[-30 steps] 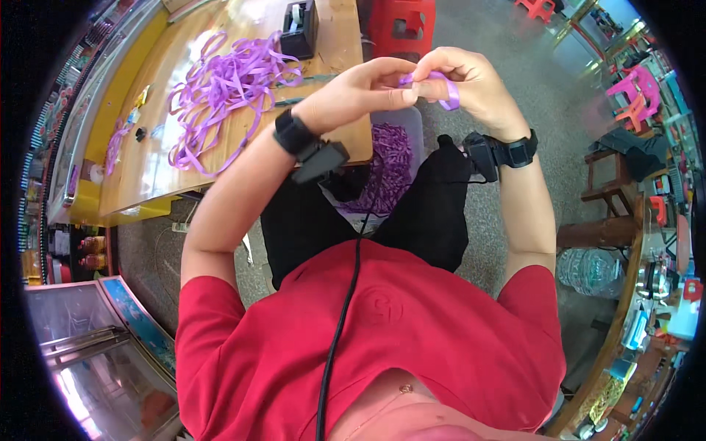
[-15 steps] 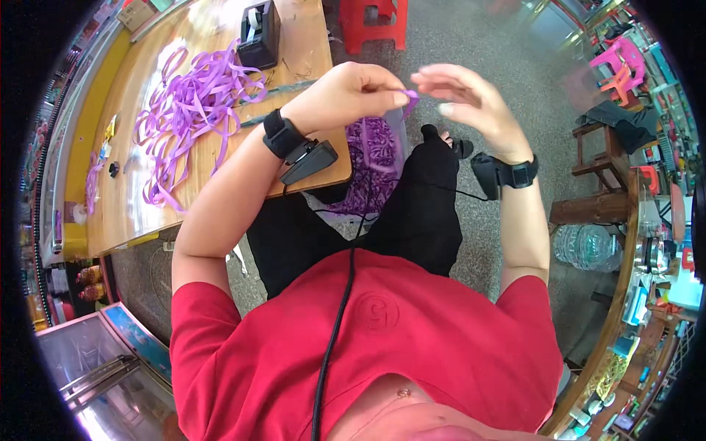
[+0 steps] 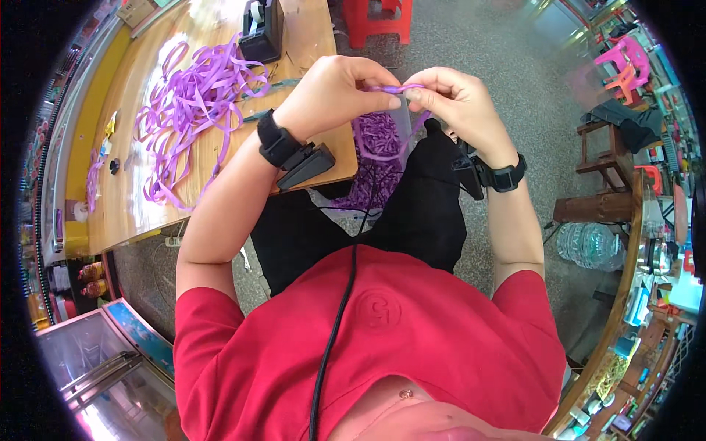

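Between my hands a narrow purple ribbon (image 3: 397, 90) is stretched, with a loop of it hanging below the fingertips. My left hand (image 3: 340, 92) pinches the ribbon between thumb and fingers. My right hand (image 3: 460, 105), also closed in a pinch, grips it just to the right, so the fingertips nearly meet. Under them, beside the table, stands a clear container (image 3: 403, 121) filled with many small purple pieces (image 3: 375, 140). To the left a tangled heap of purple ribbons (image 3: 195, 95) lies on the wooden table.
A black tape dispenser (image 3: 262, 33) sits on the wooden table (image 3: 121, 213), whose rounded corner is near my left forearm. A red plastic stool (image 3: 379, 26) stands ahead. On the right are a wooden stool (image 3: 607, 158) and a large clear bottle (image 3: 588, 246). A black cable (image 3: 334, 331) runs down my shirt.
My right hand has moved left and down and closed on the ribbon; before, its fingers were spread and apart from it. A ribbon loop now hangs below my hands.
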A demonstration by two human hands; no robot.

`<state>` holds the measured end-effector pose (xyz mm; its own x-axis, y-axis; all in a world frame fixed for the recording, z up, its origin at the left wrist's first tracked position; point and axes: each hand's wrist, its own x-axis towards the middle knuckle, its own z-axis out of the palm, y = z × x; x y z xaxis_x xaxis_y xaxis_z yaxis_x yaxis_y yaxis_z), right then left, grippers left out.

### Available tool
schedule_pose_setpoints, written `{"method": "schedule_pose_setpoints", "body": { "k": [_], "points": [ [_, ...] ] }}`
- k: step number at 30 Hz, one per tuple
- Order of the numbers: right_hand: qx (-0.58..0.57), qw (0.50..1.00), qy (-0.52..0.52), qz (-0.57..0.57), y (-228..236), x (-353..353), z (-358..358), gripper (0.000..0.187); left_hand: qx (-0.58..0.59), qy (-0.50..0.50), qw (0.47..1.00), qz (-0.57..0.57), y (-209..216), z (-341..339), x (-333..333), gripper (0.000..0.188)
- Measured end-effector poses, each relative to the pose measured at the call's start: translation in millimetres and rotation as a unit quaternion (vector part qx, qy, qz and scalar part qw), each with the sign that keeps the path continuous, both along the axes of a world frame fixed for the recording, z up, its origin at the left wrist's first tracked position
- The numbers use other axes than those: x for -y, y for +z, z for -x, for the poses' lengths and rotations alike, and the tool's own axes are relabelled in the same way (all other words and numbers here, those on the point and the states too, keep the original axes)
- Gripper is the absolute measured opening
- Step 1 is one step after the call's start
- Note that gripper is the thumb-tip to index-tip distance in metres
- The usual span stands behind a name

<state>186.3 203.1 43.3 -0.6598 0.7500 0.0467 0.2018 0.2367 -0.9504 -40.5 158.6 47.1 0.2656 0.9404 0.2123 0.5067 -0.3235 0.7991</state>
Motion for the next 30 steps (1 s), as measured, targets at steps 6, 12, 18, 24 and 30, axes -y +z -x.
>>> {"method": "schedule_pose_setpoints", "body": {
  "k": [6,12,18,24,30],
  "points": [
    [0.005,0.952,-0.078,-0.295,-2.8,7.1,-10.1,0.016,0.169,-0.141,0.940,0.261,5.9,7.6,-0.4,0.037],
    [0.022,0.841,-0.084,-0.535,-9.3,0.2,-11.3,0.019,0.197,-0.183,0.937,0.222,-5.9,0.3,-3.0,0.029],
    [-0.071,0.995,0.072,0.017,1.6,10.2,-14.1,0.033,0.156,-0.129,0.966,0.161,-8.8,5.7,-4.1,0.023],
    [0.009,0.989,-0.023,-0.149,-7.7,6.9,-17.0,0.023,0.163,-0.152,0.963,0.149,-5.6,4.1,-4.2,0.023],
    [0.040,0.926,-0.123,-0.355,-23.8,1.0,-18.5,0.016,0.117,-0.174,0.965,0.156,-8.1,1.2,-1.4,0.023]
  ]
}}
